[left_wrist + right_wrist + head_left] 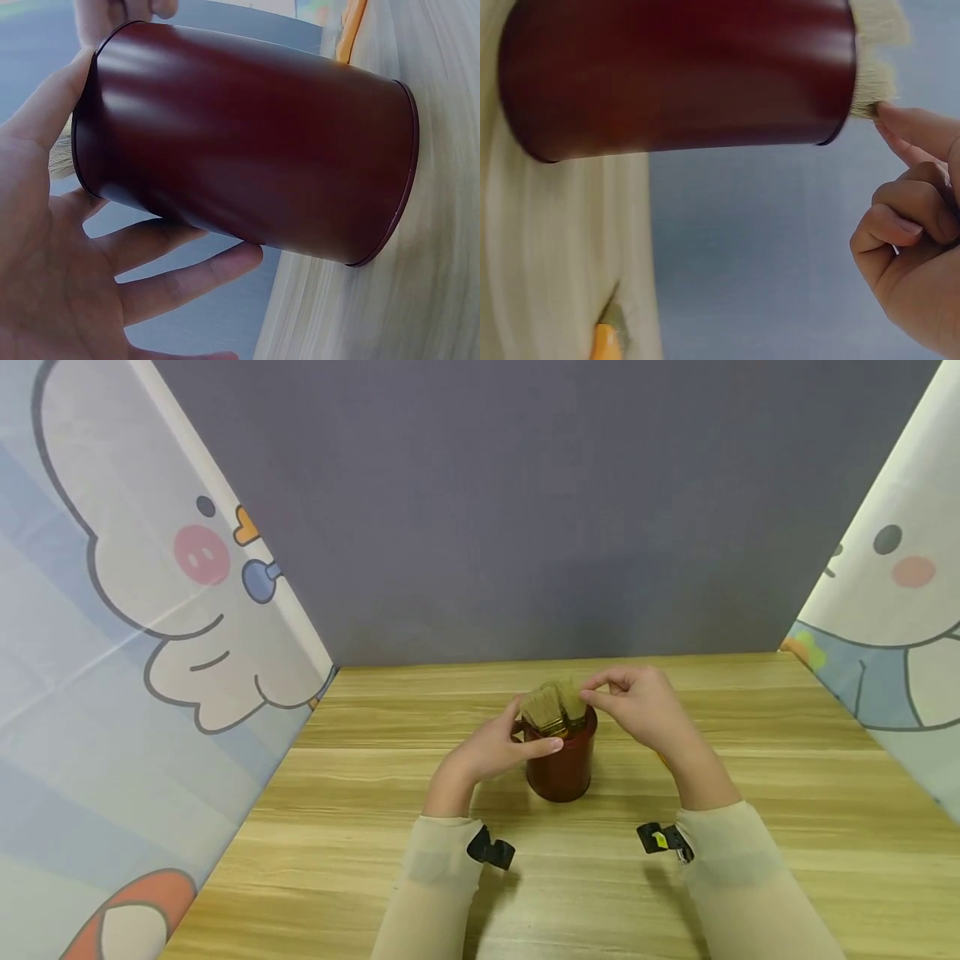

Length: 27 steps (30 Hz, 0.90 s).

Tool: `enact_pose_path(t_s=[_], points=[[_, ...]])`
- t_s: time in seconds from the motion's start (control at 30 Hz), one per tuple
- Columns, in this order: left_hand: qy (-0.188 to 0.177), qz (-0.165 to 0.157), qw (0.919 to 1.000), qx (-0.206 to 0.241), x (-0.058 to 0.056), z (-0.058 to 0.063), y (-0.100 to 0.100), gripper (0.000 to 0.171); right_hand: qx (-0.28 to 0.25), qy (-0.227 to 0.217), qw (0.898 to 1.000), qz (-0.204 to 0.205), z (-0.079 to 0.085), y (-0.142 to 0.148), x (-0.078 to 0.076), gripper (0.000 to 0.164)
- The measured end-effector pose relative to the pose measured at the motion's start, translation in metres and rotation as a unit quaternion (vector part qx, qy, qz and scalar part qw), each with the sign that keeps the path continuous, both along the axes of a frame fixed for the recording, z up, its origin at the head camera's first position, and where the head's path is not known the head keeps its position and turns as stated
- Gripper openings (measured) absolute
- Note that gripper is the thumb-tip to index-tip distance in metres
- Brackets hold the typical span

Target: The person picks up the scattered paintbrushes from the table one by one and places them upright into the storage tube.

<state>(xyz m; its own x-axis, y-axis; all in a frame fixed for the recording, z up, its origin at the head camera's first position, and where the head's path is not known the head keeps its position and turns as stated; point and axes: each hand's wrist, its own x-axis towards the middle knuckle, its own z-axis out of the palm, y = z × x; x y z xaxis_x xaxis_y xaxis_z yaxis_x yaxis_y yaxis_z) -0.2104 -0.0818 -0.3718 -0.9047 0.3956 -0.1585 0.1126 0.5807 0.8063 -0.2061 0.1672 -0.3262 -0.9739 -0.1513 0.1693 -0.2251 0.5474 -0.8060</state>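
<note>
A dark red cylindrical cup (558,772) stands upright on the table, holding paintbrushes with their pale bristles up. One paintbrush (543,710) leans to the left; a second paintbrush (572,703) is beside it. My left hand (491,750) holds the cup near its rim, thumb across the front. In the left wrist view its other fingers spread along the far side of the cup (247,142). My right hand (633,702) is at the right of the rim. In the right wrist view its thumb and forefinger pinch the edge of a paintbrush's bristles (874,86); the other fingers curl.
A tool with an orange handle (606,343) and a greyish end lies on the wood-grain table (337,827), right of the cup, mostly behind my right wrist in the head view. A grey panel (525,510) rises behind the table. Cartoon-printed sheets (127,610) flank both sides.
</note>
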Motion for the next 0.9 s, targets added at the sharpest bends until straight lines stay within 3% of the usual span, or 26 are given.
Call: enact_pose_path(t_s=[0.2, 0.4, 0.57, 0.77, 0.9], points=[[0.002, -0.002, 1.0, 0.002, 0.0, 0.0, 0.0, 0.103, 0.0, 0.017, 1.0, -0.004, -0.009, 0.006, -0.006, 0.019], [-0.01, 0.001, 0.9999, 0.009, 0.0, 0.0, 0.001, 0.107, -0.014, -0.001, 1.0, -0.011, 0.007, 0.023, -0.009, 0.033], [-0.01, 0.003, 0.9999, -0.004, 0.0, 0.0, 0.001, 0.11, 0.022, -0.018, 0.999, -0.027, 0.015, 0.055, -0.019, 0.046], [-0.005, 0.003, 1.0, -0.008, 0.0, 0.0, 0.0, 0.109, 0.095, -0.078, 0.992, -0.015, -0.001, 0.087, -0.045, 0.062], [0.002, 0.006, 0.9999, -0.01, 0.001, 0.001, 0.0, 0.107, 0.12, -0.116, 0.986, 0.011, -0.02, 0.105, -0.064, 0.062]])
